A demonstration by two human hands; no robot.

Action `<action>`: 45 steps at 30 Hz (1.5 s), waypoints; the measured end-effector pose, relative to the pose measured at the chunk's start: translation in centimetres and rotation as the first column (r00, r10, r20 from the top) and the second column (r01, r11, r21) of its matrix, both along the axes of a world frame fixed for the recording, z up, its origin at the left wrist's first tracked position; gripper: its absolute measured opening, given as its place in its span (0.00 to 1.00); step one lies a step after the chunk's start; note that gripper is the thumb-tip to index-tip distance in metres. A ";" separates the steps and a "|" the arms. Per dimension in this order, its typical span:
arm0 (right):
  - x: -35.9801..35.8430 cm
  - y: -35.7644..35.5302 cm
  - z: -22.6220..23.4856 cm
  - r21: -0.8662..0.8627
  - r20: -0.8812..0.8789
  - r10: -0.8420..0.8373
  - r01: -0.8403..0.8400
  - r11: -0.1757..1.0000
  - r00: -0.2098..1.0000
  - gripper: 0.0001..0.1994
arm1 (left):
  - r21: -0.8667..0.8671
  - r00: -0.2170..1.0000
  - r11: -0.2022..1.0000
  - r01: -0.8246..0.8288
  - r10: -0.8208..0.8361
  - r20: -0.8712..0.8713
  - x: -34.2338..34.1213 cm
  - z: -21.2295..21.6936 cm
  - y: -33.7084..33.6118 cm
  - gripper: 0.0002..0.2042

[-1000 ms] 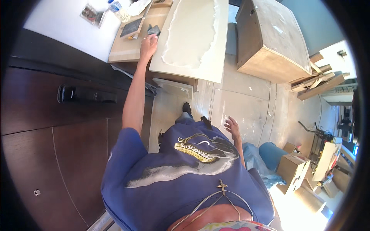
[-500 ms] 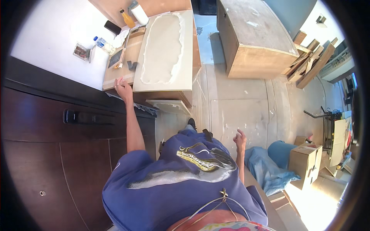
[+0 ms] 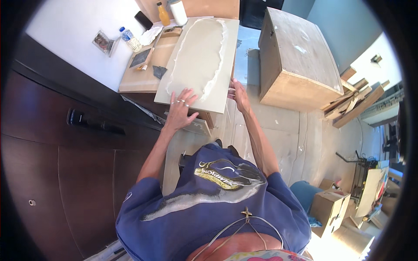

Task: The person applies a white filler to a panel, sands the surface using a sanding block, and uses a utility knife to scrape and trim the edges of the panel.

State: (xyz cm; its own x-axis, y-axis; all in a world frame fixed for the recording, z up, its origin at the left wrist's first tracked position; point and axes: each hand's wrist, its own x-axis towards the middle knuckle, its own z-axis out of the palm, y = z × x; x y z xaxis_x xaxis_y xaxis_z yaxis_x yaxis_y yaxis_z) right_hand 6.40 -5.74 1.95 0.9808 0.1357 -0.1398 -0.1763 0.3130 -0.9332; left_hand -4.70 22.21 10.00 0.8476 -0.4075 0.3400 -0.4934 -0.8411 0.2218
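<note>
— While flat on the worktop (image 3: 135, 80), large pale tile (image 3: 202, 56), smeared with a long patch of wet adhesive (image 3: 196, 52), overhanging the near edge toward the body.
— Left hand (image 3: 180, 108) spread wide, palm down on the near end; right hand (image 3: 238, 93) curled around the right-hand edge. Could tip or slide off if pulled unevenly.
— Risk of fingers smearing adhesive just beyond the left palm. Trowel (image 3: 146, 58) and bottles (image 3: 170, 13) farther past the grip, could get knocked.

tile (image 3: 198, 56): beige, pale grey smear | cabinet (image 3: 52, 174): dark brown | shirt (image 3: 209, 204): blue, white-yellow print | bottle (image 3: 163, 14): orange | crate (image 3: 300, 61): light wood
</note>
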 end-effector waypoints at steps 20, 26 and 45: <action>0.9 6.5 17.1 -0.068 0.222 0.067 -0.053 0.996 0.973 0.19 | -0.445 0.954 0.894 0.051 0.087 0.286 3.6 2.7 0.7 0.29; 8.3 13.2 21.7 -0.162 0.577 0.301 -0.255 0.953 0.759 0.17 | -0.844 0.825 0.459 -0.278 0.565 0.036 3.8 3.1 3.2 0.24; 56.0 21.2 11.7 0.103 0.512 0.335 -0.443 0.890 0.791 0.43 | -0.661 0.227 0.182 -0.728 0.974 0.018 -0.3 -3.1 4.8 0.34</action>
